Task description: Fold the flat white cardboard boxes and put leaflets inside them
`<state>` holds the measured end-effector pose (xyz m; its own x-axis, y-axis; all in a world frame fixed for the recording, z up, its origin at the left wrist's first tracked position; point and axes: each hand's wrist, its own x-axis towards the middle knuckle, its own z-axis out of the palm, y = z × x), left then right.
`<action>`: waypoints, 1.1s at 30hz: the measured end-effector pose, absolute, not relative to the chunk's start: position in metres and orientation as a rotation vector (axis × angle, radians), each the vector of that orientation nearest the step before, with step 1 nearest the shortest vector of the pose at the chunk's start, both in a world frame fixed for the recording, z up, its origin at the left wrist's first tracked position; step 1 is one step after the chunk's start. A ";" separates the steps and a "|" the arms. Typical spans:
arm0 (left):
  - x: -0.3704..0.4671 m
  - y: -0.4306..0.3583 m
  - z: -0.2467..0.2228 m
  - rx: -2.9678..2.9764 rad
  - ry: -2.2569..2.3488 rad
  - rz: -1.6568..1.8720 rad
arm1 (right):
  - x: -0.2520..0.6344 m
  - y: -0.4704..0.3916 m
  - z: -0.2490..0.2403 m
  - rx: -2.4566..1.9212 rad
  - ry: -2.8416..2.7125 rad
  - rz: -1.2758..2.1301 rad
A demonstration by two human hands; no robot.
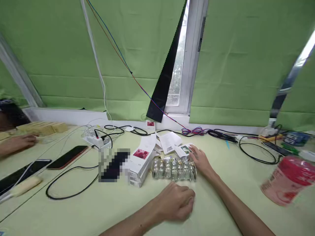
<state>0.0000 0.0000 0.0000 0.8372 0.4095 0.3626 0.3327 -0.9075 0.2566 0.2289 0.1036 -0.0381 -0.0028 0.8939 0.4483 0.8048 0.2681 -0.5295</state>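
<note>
My left hand [177, 200] is curled into a fist just in front of a row of small glass bottles [173, 169]; whatever may be inside it is hidden. The bottles stand side by side in a compact block. Beyond them, on the right, my right hand [200, 160] has its fingers and thumb at the right end of a small white carton [182, 150] with a green picture. Loose white cartons [167, 141], seemingly flattened, lie in a heap behind the bottles. Left of the bottles is a stack of white boxes [139, 164] with a red picture on top.
Another person's hand [21, 144] rests at the far left beside yellowish boxes [41, 127]. Phones [67, 157], a power strip [98, 141] and a looping black cable [49, 193] lie on the left. A red-lidded jar [286, 180] stands on the right; more cables run along the wall.
</note>
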 end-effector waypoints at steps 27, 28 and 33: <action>-0.002 0.000 0.002 2.852 0.553 0.581 | 0.220 0.088 -0.036 -1.839 -1.731 -0.016; -0.002 0.000 0.002 2.855 0.555 0.584 | 0.219 0.087 -0.036 -1.847 -1.731 -0.017; -0.002 0.000 0.002 2.870 0.556 0.582 | 0.218 0.086 -0.033 -1.873 -1.731 -0.019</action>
<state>-0.0017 -0.0003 0.0019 0.8551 0.3880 0.3438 0.3253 -0.9180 0.2267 0.2175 0.0857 -0.0331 0.1570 0.9081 0.3882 0.9162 0.0128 -0.4005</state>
